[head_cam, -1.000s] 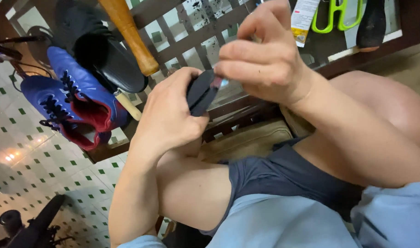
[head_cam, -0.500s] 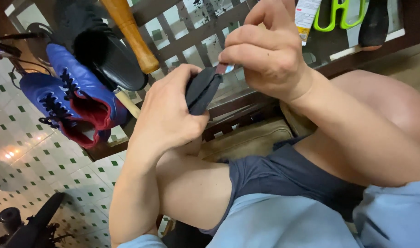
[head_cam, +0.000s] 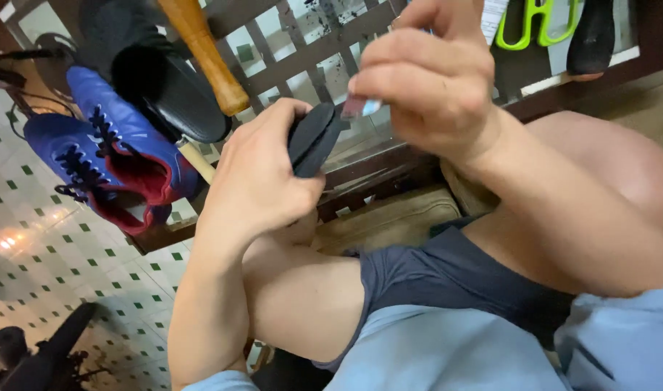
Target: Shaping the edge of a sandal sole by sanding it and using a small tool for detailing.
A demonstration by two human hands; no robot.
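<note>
The left hand (head_cam: 255,181) grips a dark flat sole piece (head_cam: 313,137) above the knee while the right hand (head_cam: 425,76) pinches a small pink-and-blue object (head_cam: 362,107) just beside its edge, where a slip could nick the left fingers.

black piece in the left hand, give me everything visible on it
The black piece is a flat, dark, matte part with a rounded end, rubbery by its look, possibly a sole or heel pad. It stands on edge, tilted, the rounded end uppermost. The left hand clasps its lower part, which is hidden. The right hand, pinching a small pink and pale blue item, sits just beside its top edge; contact cannot be told.
</note>
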